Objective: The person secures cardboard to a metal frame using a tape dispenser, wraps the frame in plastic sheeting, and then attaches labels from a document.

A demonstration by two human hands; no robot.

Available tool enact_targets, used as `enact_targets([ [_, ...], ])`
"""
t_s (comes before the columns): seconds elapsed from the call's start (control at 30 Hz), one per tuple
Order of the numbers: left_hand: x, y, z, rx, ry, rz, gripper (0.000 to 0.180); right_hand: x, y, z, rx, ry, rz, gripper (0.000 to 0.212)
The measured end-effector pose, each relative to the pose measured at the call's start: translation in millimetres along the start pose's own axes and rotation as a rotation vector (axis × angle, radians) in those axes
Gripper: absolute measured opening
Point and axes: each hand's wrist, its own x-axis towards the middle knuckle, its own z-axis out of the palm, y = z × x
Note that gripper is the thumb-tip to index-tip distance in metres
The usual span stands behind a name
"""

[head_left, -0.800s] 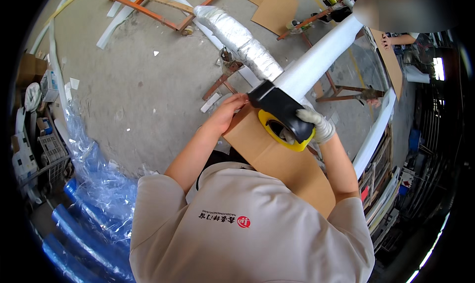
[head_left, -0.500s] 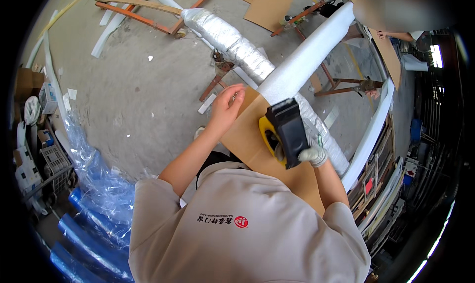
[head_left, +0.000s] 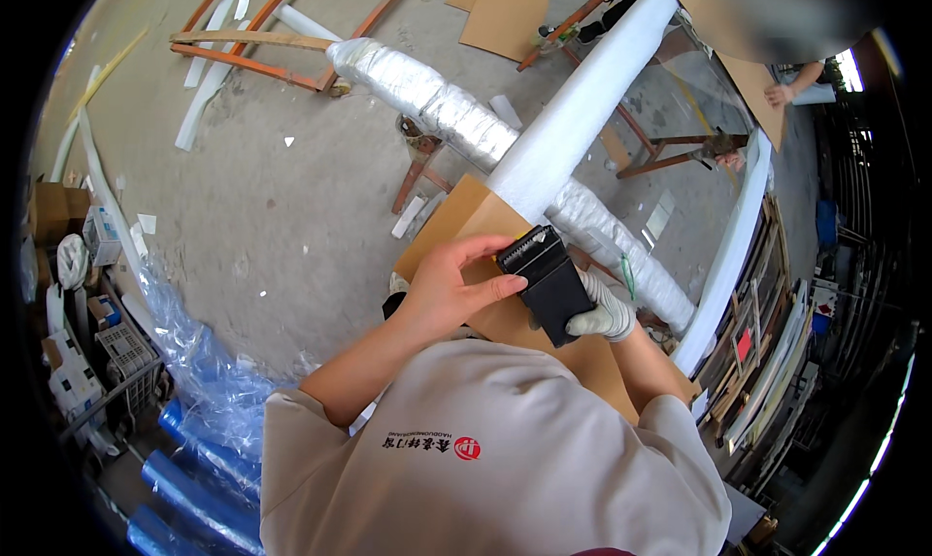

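Note:
A black tape dispenser [head_left: 553, 289] with a toothed front edge is between my hands, in front of my chest. My right hand [head_left: 604, 311], in a pale glove, grips its rear end. Bare, my left hand [head_left: 456, 286] pinches at the toothed end with thumb and fingers; whether tape is between them is too small to tell. Brown cardboard [head_left: 466, 211] lies beneath my hands, against the end of a long bundle wrapped in white foam [head_left: 587, 95]. That bundle crosses over a roll wrapped in silvery film [head_left: 427, 95].
An orange metal frame [head_left: 282, 70] stands at the far left. Clear plastic film [head_left: 204, 333] and blue rolls [head_left: 194, 483] lie on the left. Another person's hand [head_left: 780, 95] rests by cardboard at the far right. Stacked strips [head_left: 752, 352] line the right side.
My left hand has come down and right, from the cardboard's edge to the toothed end of the tape dispenser. The dispenser has turned and shifted slightly left in my right hand.

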Motion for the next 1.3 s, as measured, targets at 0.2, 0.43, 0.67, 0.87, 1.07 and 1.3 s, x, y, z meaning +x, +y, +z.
enact_targets([
  [0.2,23.7,-18.9,13.0,-0.018,0.023,0.172,0.059,2.2,13.6,1.4,0.474,0.295,-0.383,0.090],
  [0.43,40.2,-1.6,27.5,0.182,0.022,0.229,0.040,6.5,11.9,5.4,0.299,0.292,-0.568,0.089],
  [0.67,26.3,1.0,28.6,0.343,0.126,0.259,0.036,-2.8,10.8,12.1,-0.024,0.508,-0.552,0.083],
  [0.87,19.3,9.4,24.3,0.074,0.224,0.272,0.044,-12.4,24.9,22.1,0.073,0.630,-0.733,0.074],
  [1.07,14.8,19.9,27.2,0.107,0.191,0.337,0.048,-10.3,36.3,20.1,-0.082,0.615,-0.705,0.074],
  [1.3,13.1,21.8,25.6,0.027,0.023,0.317,0.047,-10.0,26.3,19.4,-0.171,0.697,-0.610,0.072],
])
